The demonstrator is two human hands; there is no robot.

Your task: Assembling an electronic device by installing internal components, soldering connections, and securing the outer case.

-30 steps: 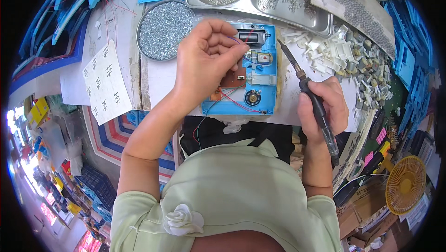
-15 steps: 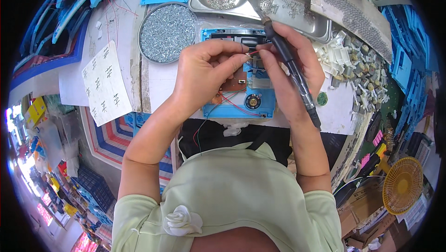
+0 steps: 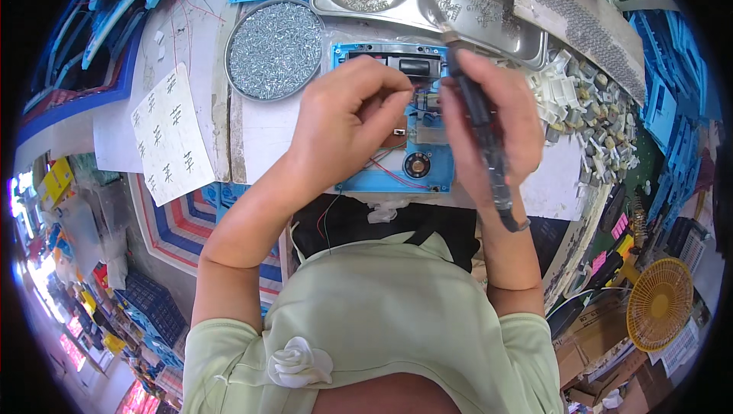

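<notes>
A blue plastic casing [image 3: 397, 181] lies open on the worktable in front of me, holding a small round speaker [image 3: 417, 164], thin red wires and a brown circuit board partly covered by my hand. Over its left half is my left hand [image 3: 351, 112], thumb and forefinger pinched together; what sits between the fingertips is hidden. My right hand [image 3: 508, 112], blurred by motion, is closed round a black pen-shaped tool [image 3: 479, 105] beside the casing's right edge. The tool's thin metal end points away from me, over the steel tray.
A round dish of small screws [image 3: 275, 51] stands left of the casing. Behind it is a steel compartment tray [image 3: 408, 13] of small metal parts. White and grey parts [image 3: 588, 109] are heaped at right. A handwritten sheet [image 3: 174, 139] lies left, a yellow fan [image 3: 660, 303] lower right.
My right hand has drawn away to the right with the tool, apart from my left hand. The red wire seen between both hands' fingertips no longer shows there. The left hand stays nearly in place.
</notes>
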